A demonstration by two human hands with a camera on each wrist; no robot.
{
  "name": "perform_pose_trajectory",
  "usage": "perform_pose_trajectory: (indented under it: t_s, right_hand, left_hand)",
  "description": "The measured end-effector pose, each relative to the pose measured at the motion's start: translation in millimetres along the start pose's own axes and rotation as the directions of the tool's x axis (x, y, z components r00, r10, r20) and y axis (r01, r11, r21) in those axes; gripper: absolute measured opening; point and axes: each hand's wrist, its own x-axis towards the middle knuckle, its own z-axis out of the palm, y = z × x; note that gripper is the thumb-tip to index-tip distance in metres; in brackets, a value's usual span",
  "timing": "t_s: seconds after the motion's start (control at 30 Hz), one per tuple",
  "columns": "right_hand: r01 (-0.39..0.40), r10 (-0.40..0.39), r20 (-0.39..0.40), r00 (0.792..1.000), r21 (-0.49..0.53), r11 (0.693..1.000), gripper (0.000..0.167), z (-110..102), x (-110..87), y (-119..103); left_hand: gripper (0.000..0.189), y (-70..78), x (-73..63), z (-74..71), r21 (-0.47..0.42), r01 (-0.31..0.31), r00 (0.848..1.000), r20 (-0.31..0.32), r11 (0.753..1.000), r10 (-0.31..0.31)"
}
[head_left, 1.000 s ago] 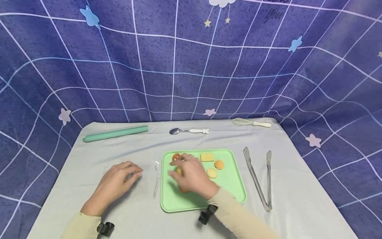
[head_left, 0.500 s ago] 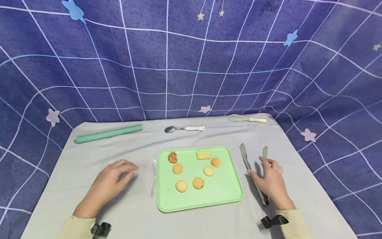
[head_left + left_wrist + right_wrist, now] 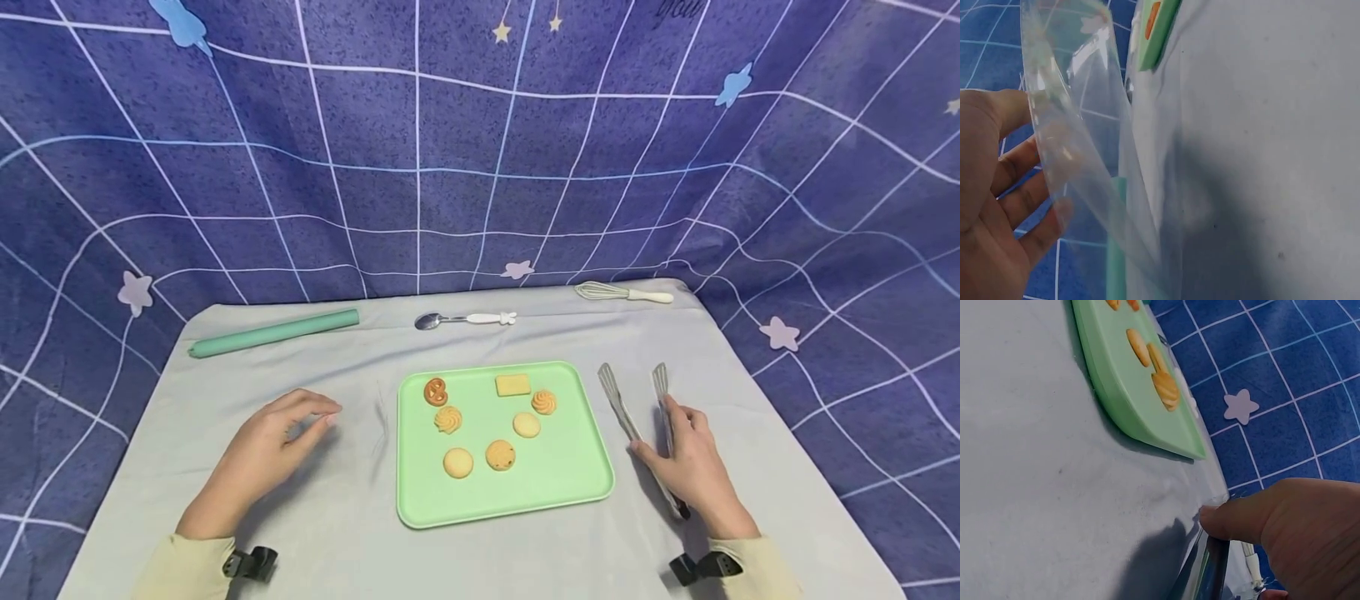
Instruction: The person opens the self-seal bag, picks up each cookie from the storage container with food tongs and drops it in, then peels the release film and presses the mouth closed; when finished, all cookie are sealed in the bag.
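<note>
My left hand (image 3: pixel 266 458) is at the left of the green tray (image 3: pixel 517 504). In the left wrist view, its thumb and fingers hold the edge of a clear plastic bag (image 3: pixel 1094 156), which stands up from the table; fingertips show through the film. My right hand (image 3: pixel 693 458), right of the tray, grips the metal tongs (image 3: pixel 618 408) with the thumb on one arm and fingers on the other. The tongs' tips are spread apart and point away from me, with nothing between them. On the tray lie a pretzel (image 3: pixel 436 392), a rectangular biscuit (image 3: pixel 513 384) and several round cookies (image 3: pixel 500 455).
Along the table's back lie a green roll (image 3: pixel 273 332), a spoon (image 3: pixel 465 319) with a white handle and a whisk (image 3: pixel 622 292). A blue curtain (image 3: pixel 450 150) with a white grid hangs behind the table.
My right hand has left the tray, moved right and taken hold of the tongs. The cookies it covered are now visible. My left hand stays nearly in place beside the tray.
</note>
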Motion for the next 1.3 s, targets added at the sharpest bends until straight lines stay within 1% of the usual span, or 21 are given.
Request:
perform_pose_trajectory:
  t_s: [0.1, 0.2, 0.3, 0.37, 0.47, 0.53, 0.7, 0.77, 0.83, 1.0, 1.13, 1.3]
  right_hand:
    - [-0.008, 0.008, 0.024, 1.000, -0.013, 1.000, 0.098, -2.3, -1.9, 2.0]
    - [-0.024, 0.026, 0.056, 0.998, -0.044, 0.999, 0.102, -5.1, -4.4, 3.2]
    - [-0.038, 0.046, 0.113, 0.993, -0.069, 0.997, 0.104, -7.6, -6.3, 3.8]
    - [-0.046, 0.057, 0.152, 0.987, -0.075, 0.996, 0.104, -9.4, -7.1, 4.5]
    - [-0.024, 0.036, 0.177, 0.984, -0.070, 0.997, 0.102, -13.1, -8.0, 7.7]
    - [0.008, 0.002, 0.176, 0.984, -0.055, 0.998, 0.097, -16.0, -9.6, 11.4]
    - [0.116, -0.113, 0.153, 0.982, -0.010, 0.993, 0.088, -21.7, -13.0, 18.4]
    - [0.136, -0.134, 0.144, 0.981, -0.005, 0.991, 0.087, -22.2, -13.8, 19.5]
    - [0.134, -0.132, 0.141, 0.981, -0.004, 0.991, 0.088, -21.5, -14.2, 21.1]
    - [0.103, -0.102, 0.148, 0.984, 0.000, 0.995, 0.093, -17.8, -13.9, 25.6]
    - [0.088, -0.090, 0.126, 0.988, 0.019, 0.996, 0.086, -17.9, -12.7, 27.5]
    - [0.069, -0.074, 0.059, 0.996, 0.092, 0.993, 0.076, -22.0, -8.1, 23.5]
  left_hand:
    - [0.023, 1.7, 1.0, 3.3, -0.010, 0.006, 1.000, 0.026, 1.000, -0.005]
    - [0.021, 3.4, 2.7, 9.5, -0.008, -0.020, 0.998, 0.053, 1.000, 0.020]
    - [0.019, 4.3, 2.7, 15.3, 0.009, -0.048, 0.997, 0.062, 0.999, 0.047]
    - [0.017, 4.1, 1.5, 18.2, 0.019, -0.056, 0.996, 0.065, 0.998, 0.055]
    - [0.014, 4.5, -0.4, 21.2, 0.028, -0.057, 0.996, 0.069, 0.998, 0.055]
    - [0.013, 5.4, -1.2, 22.6, 0.035, -0.053, 0.997, 0.065, 0.998, 0.051]
    - [0.012, 8.5, -0.9, 25.5, 0.047, -0.036, 0.998, 0.053, 0.998, 0.033]
    - [0.012, 9.2, -0.7, 27.1, 0.047, -0.030, 0.998, 0.058, 0.998, 0.027]
    - [0.012, 9.5, -1.0, 28.9, 0.047, -0.025, 0.998, 0.067, 0.999, 0.022]
    - [0.011, 9.7, -3.1, 33.7, 0.052, -0.027, 0.997, 0.079, 0.998, 0.023]
    - [0.011, 10.4, -3.7, 36.1, 0.056, -0.026, 0.997, 0.079, 0.998, 0.022]
    - [0.011, 10.7, -3.8, 37.2, 0.058, -0.026, 0.997, 0.080, 0.998, 0.021]
